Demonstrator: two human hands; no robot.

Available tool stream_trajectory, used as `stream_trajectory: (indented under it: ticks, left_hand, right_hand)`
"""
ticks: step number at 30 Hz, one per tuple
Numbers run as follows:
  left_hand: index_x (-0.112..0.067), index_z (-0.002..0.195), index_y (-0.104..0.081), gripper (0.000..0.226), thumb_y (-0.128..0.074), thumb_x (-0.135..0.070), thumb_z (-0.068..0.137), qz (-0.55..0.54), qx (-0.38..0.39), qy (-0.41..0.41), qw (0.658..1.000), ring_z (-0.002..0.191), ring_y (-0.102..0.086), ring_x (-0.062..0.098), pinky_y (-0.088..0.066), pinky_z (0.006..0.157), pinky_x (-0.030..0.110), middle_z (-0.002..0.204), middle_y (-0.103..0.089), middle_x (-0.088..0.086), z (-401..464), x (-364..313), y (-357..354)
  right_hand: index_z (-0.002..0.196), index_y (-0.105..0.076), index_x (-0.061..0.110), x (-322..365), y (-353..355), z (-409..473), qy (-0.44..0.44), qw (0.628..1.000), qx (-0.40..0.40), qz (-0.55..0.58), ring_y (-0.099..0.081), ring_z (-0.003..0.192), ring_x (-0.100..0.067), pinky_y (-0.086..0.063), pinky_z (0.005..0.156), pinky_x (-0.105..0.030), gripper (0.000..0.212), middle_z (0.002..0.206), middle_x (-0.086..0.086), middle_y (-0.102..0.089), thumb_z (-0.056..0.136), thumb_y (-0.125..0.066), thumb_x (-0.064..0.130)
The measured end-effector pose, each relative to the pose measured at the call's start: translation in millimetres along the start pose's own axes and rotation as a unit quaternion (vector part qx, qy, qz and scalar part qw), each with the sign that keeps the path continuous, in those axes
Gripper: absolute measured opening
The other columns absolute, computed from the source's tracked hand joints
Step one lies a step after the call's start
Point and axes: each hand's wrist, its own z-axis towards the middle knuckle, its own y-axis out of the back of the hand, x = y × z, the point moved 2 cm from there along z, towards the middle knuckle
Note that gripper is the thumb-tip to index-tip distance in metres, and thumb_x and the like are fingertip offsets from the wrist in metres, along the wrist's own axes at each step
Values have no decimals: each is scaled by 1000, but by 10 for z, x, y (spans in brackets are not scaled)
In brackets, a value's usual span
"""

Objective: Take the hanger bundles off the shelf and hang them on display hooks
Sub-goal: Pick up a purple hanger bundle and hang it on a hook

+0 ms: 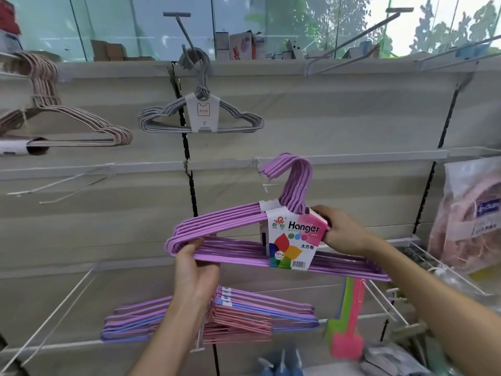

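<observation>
A bundle of purple hangers [233, 249] with a white and pink "Hanger" label is held up in front of the shelf wall. My left hand [193, 263] grips its left shoulder end from below. My right hand [343, 234] grips the bundle by the label, just under the hooks. The bundle's hooks [291, 172] sit close to a small display hook [267, 185] on the middle rail. Below, a stack of purple, blue and pink hanger bundles [244, 314] lies across a lower hook, partly hidden by my left forearm.
A grey hanger bundle [200, 115] hangs on an upper hook and a pink one [67, 115] hangs at the left. Bare wire hooks [62, 185] stick out at mid left. A bagged pink pack [471, 213] stands at right; green and pink plastic tools [347, 321] hang lower right.
</observation>
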Motion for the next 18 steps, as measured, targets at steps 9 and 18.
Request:
stream_trajectory:
  ticks: [9, 18]
  left_hand:
    - [-9, 88, -66, 24, -47, 5, 83, -24, -64, -14, 998, 90, -65, 24, -47, 105, 38, 83, -71, 9, 477, 130, 43]
    - [-10, 100, -65, 21, -46, -5, 93, -37, -104, -24, 994, 89, -65, 22, -47, 105, 37, 95, -68, 7, 972, 236, 254]
  right_hand:
    - [124, -59, 21, -171, -54, 496, 10, 1000, 13, 0, -66, 96, -16, -55, 81, -31, 36, 112, 2, -71, 89, -62, 12]
    - [121, -57, 27, -271, -239, 951, 31, 998, 31, -38, -65, 93, -24, -56, 82, -47, 39, 109, 1, -71, 82, -61, 29]
